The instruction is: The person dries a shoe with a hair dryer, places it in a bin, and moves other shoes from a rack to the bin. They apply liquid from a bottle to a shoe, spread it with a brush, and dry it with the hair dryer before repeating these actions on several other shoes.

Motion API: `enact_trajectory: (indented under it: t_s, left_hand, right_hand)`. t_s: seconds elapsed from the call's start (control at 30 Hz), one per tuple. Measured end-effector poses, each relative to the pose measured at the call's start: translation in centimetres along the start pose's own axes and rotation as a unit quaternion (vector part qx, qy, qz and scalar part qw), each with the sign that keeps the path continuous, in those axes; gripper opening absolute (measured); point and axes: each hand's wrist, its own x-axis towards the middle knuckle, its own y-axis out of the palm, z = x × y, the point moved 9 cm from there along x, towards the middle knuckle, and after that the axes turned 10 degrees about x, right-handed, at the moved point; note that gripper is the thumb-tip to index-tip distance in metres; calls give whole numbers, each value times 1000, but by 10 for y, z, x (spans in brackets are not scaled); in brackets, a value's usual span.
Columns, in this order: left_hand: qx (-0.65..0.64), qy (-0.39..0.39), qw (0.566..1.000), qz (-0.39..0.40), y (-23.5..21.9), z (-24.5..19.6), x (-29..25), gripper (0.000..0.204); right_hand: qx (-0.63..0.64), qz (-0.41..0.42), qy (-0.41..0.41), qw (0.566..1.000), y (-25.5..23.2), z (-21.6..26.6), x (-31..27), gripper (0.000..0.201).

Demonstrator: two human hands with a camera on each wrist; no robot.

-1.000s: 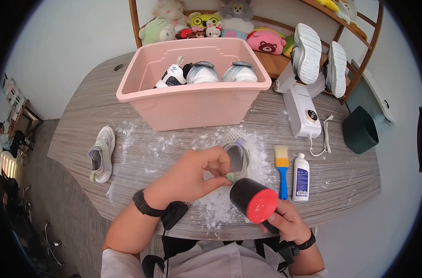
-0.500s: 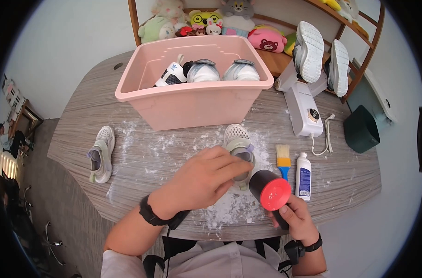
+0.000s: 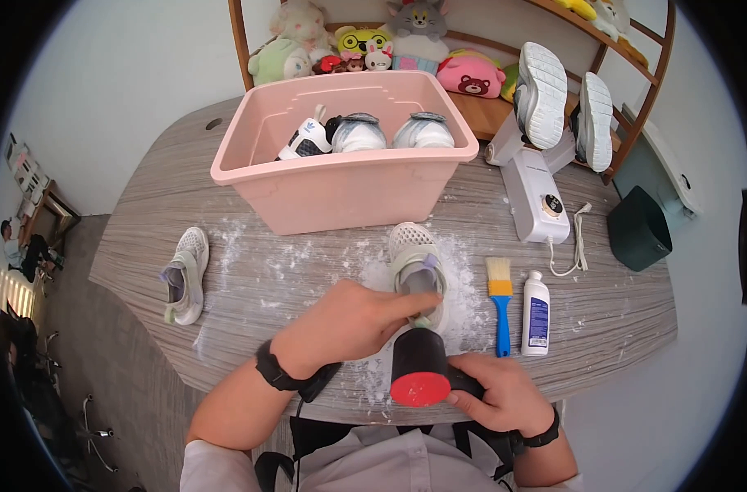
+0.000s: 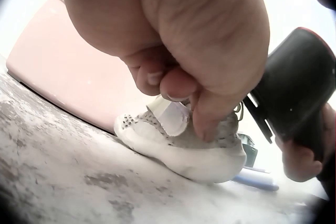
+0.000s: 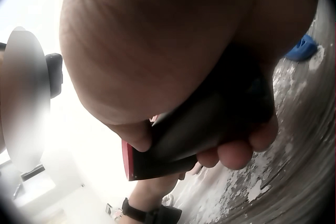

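A pale mesh shoe [image 3: 414,254] lies on the powdered table, toe toward the pink tub. My left hand [image 3: 406,307] reaches over its heel. In the left wrist view my left hand [image 4: 178,90] pinches a white tab at the opening of the shoe [image 4: 184,153] between thumb and fingers. My right hand [image 3: 480,385] grips the handle of a black handheld device [image 3: 418,361] with a red end, held just behind the shoe's heel near the table's front edge. In the right wrist view the fingers [image 5: 236,153] wrap the device [image 5: 194,129].
A pink tub [image 3: 340,193] with several shoes inside stands behind. A second shoe [image 3: 185,275] lies at the left. A blue-handled brush [image 3: 500,299] and a white bottle [image 3: 535,312] lie to the right. A white shoe dryer [image 3: 537,197] carries two shoes. White powder is scattered around the shoe.
My right hand has swung the device from the shoe's right side to just behind its heel, with the red end now facing me. My left hand stays at the shoe's heel.
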Motion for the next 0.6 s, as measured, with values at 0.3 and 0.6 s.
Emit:
enact_trajectory:
  t_s: [0.3,0.6]
  left_hand:
    - [-9,-99,989,110,-8,13,-9,54]
    - [79,-252,962,77,-87,45,-110,47]
  right_hand:
    - [104,-64,48,991,-21,-22,-20,43]
    - [188,-223,74,954,-62,-56,-77,52]
